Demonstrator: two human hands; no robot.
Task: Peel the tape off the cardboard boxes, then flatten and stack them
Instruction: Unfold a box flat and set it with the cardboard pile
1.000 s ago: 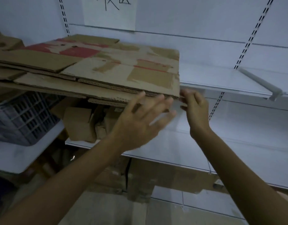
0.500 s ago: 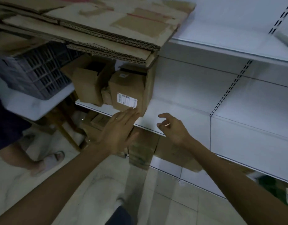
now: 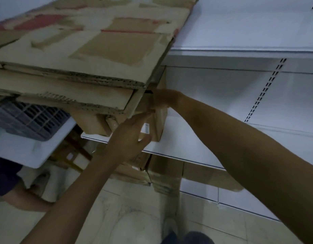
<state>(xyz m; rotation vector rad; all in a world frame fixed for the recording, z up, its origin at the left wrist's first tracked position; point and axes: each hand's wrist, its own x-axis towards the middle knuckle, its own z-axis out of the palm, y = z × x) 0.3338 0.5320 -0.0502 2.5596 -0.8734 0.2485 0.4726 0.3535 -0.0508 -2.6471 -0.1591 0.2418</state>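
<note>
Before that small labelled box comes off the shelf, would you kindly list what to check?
1. Left hand flat on small brown cardboard box with white label: ok.
2. Right hand gripping its top: cannot tell.
3. Clearance under stack of flattened brown cardboard sheets: not ok, overhangs closely.
4. Neighbouring brown cardboard box apart: cannot tell.
5. Box resting on white metal shelf: ok.
</note>
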